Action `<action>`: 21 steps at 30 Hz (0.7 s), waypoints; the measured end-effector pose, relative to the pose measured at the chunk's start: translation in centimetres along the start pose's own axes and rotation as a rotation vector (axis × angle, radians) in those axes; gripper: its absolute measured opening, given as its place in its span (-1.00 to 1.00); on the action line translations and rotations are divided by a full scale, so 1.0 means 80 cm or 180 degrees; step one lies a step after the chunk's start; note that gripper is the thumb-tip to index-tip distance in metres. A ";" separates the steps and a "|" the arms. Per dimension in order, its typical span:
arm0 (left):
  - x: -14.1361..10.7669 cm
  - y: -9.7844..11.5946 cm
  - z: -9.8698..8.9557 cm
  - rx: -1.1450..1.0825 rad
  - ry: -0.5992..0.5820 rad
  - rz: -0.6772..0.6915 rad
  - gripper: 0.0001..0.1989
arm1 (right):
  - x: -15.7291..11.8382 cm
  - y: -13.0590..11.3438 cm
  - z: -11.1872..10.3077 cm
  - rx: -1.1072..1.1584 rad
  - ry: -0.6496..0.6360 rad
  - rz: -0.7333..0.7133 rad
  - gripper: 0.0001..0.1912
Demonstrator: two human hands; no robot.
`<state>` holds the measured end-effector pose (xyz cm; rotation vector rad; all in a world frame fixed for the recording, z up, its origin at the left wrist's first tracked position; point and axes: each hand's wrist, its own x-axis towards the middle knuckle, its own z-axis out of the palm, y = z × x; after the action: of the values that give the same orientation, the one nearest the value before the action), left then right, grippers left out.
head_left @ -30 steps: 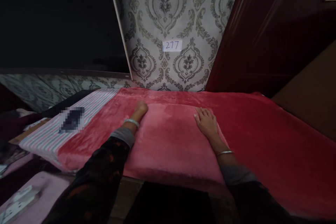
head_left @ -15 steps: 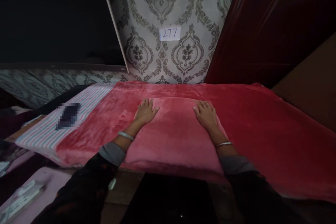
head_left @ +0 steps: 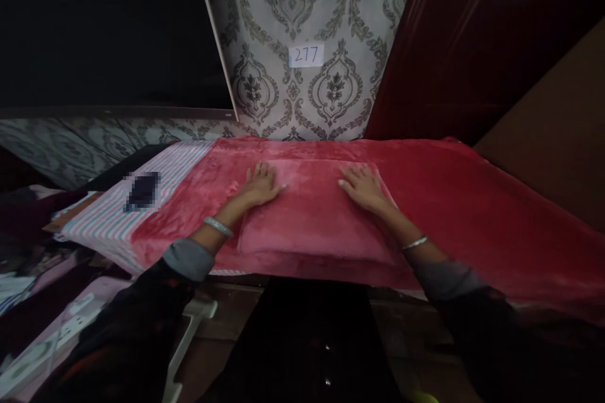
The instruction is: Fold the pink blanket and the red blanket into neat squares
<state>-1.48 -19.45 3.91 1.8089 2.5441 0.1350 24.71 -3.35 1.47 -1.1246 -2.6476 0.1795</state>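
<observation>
A folded pink plush cloth lies flat on a larger red plush blanket. My left hand rests palm down on the cloth's far left corner, fingers spread and thumb pointing inward. On its far right corner lies my right hand, also flat with fingers apart. Neither hand grasps anything. Both wrists wear bangles, and the dark sleeves are pushed up to grey cuffs. The palms' undersides are hidden.
Striped cloth shows left of the blanket, with a blurred dark item on it. A large dark screen hangs at the upper left. A power strip sits lower left. A dark red cabinet stands right. A paper marked 277 is on the wall.
The view has shifted slightly, showing more floor. My hands stay flat on the folded cloth, the right hand a little further inward, and the cloth's near edge appears higher in the picture.
</observation>
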 end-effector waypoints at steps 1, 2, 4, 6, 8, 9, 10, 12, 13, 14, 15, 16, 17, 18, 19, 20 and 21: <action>-0.015 0.011 0.001 0.0050 0.0157 0.0262 -0.18 | -0.014 -0.016 0.000 -0.0020 0.0052 -0.0218 -0.41; -0.029 0.023 0.005 0.0083 0.0269 0.0529 -0.17 | -0.028 -0.033 0.002 -0.0029 0.0060 -0.0399 -0.40; -0.055 0.044 0.019 0.0122 0.0288 0.0779 -0.18 | -0.054 -0.061 0.012 -0.0091 -0.0024 -0.0562 -0.40; -0.072 0.056 0.037 0.0130 0.0163 0.0688 -0.19 | -0.073 -0.077 0.026 -0.0147 -0.0106 -0.0557 -0.41; -0.080 0.059 0.050 0.0120 0.0082 0.0545 -0.19 | -0.083 -0.081 0.037 -0.0152 -0.0114 -0.0526 -0.42; -0.081 0.058 0.054 0.0111 0.0080 0.0524 -0.19 | -0.084 -0.080 0.041 -0.0138 -0.0099 -0.0524 -0.42; -0.081 0.057 0.057 0.0104 0.0079 0.0527 -0.18 | -0.085 -0.079 0.044 -0.0121 -0.0088 -0.0527 -0.42; -0.080 0.055 0.057 0.0092 0.0053 0.0539 -0.18 | -0.083 -0.075 0.046 -0.0090 -0.0082 -0.0523 -0.42; -0.079 0.054 0.056 0.0093 0.0036 0.0539 -0.18 | -0.082 -0.075 0.045 -0.0082 -0.0083 -0.0523 -0.42; -0.078 0.054 0.055 0.0098 0.0027 0.0533 -0.18 | -0.081 -0.075 0.045 -0.0078 -0.0083 -0.0519 -0.42; -0.077 0.054 0.055 0.0104 0.0027 0.0528 -0.18 | -0.080 -0.075 0.044 -0.0079 -0.0088 -0.0516 -0.42; -0.077 0.054 0.054 0.0105 0.0038 0.0525 -0.18 | -0.079 -0.076 0.043 -0.0080 -0.0097 -0.0517 -0.42; -0.077 0.054 0.054 0.0097 0.0053 0.0524 -0.19 | -0.078 -0.076 0.042 -0.0079 -0.0113 -0.0526 -0.42; -0.077 0.053 0.054 0.0083 0.0069 0.0528 -0.19 | -0.079 -0.076 0.041 -0.0078 -0.0130 -0.0538 -0.42; -0.077 0.052 0.054 0.0064 0.0084 0.0542 -0.20 | -0.080 -0.075 0.041 -0.0081 -0.0138 -0.0552 -0.42; -0.078 0.050 0.054 0.0047 0.0100 0.0558 -0.21 | -0.084 -0.073 0.040 -0.0090 -0.0133 -0.0571 -0.42; -0.080 0.047 0.054 0.0038 0.0114 0.0567 -0.22 | -0.089 -0.069 0.041 -0.0111 -0.0116 -0.0593 -0.42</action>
<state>4.43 -24.01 -0.31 2.0538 2.4074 0.1564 24.72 -12.35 -1.80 -0.8854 -2.7786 0.1192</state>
